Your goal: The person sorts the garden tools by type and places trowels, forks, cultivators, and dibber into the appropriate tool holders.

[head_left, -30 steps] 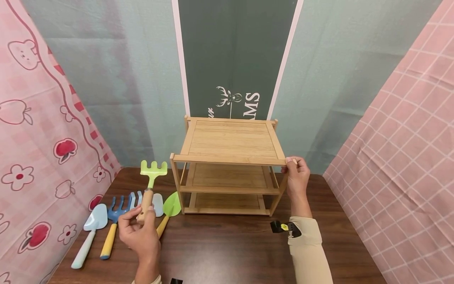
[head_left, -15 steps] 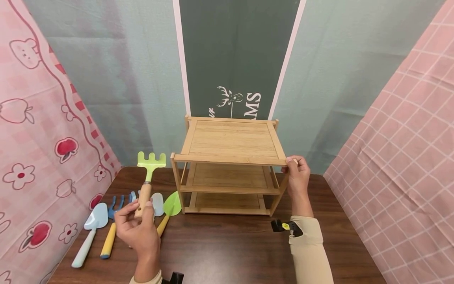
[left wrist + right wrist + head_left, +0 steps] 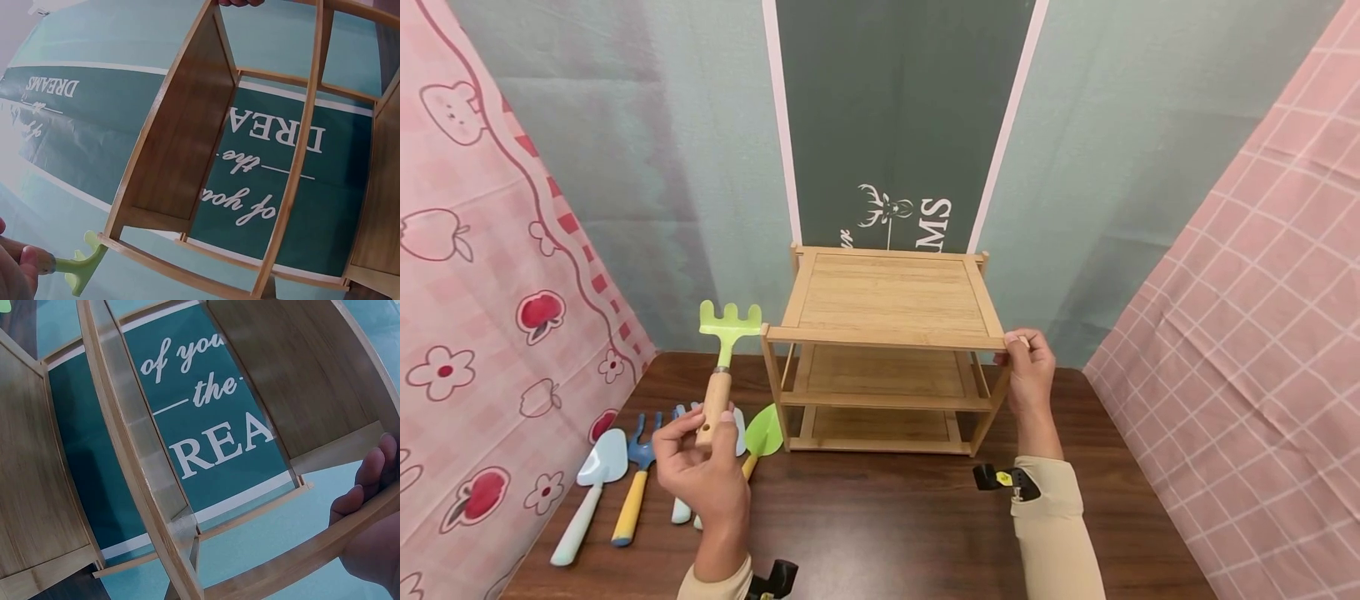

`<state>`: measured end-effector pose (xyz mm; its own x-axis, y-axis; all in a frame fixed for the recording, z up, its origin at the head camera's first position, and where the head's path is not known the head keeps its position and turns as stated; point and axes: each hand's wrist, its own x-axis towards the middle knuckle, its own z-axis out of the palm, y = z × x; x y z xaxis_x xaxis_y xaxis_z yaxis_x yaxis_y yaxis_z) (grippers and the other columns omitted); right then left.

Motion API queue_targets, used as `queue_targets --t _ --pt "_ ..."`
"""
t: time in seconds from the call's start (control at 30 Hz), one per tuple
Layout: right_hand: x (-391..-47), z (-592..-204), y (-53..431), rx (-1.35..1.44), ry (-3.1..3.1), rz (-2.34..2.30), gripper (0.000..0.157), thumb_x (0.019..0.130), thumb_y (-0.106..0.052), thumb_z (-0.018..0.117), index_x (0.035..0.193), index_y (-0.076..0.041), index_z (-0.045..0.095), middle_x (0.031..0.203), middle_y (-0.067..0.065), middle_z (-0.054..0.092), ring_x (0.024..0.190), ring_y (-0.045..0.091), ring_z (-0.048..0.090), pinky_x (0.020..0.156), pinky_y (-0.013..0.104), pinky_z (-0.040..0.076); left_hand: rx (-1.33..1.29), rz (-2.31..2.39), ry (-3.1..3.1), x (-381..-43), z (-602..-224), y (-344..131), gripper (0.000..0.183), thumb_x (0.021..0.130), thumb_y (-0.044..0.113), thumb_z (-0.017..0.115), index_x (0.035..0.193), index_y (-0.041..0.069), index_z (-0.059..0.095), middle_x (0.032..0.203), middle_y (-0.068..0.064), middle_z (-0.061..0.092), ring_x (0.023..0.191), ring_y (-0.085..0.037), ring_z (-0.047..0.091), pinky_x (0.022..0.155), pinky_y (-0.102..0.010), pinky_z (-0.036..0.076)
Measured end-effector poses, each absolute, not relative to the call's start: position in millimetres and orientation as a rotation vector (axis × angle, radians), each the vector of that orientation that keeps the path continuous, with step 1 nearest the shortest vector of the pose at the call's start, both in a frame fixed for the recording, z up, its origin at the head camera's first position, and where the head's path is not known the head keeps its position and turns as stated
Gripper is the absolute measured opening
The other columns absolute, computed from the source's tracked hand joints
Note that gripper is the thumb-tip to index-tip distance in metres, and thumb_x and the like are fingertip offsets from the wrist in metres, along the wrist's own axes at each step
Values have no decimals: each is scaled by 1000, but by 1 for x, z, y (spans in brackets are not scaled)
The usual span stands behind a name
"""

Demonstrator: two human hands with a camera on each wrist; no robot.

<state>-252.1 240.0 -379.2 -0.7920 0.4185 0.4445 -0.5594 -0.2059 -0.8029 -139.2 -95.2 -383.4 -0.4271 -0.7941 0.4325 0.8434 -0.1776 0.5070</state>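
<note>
Green-headed rake (image 3: 719,387), one, in left hand (image 3: 707,475); right hand (image 3: 1032,373) grips one three-shelved rack (image 3: 891,297).

Teal backdrop (image 3: 1112,167), dark green panel (image 3: 902,100), pink patterned side cloths (image 3: 1255,308), brown wood-grain table (image 3: 880,521)

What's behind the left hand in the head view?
Around the left hand show blue tines, a pale blade, a pale handle end and a green trowel. The hand and its green fork cover whatever lies between.

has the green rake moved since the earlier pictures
Yes. Against the wooden rack in the head view, the green rake has moved up the picture and slightly right, toward the rack.
</note>
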Motion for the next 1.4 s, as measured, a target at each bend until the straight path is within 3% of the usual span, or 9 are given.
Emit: queue_targets --t 0.9,1.4 --pt "-251 -378 239 179 -1469 2025 15 90 4 51 77 -2 55 70 5 50 53 15 51 52 24 45 -169 -1884 -910 -162 -367 -83 19 73 -21 57 87 -13 47 100 -25 48 97 -38 54 80 -39 50" --pt "-253 -380 241 190 -1461 2034 12 89 3 52 77 0 54 68 6 50 52 15 50 53 25 46 -107 -1913 -983 -183 -364 -77 18 74 -17 59 88 -9 50 98 -20 49 87 -32 56 76 -34 52"
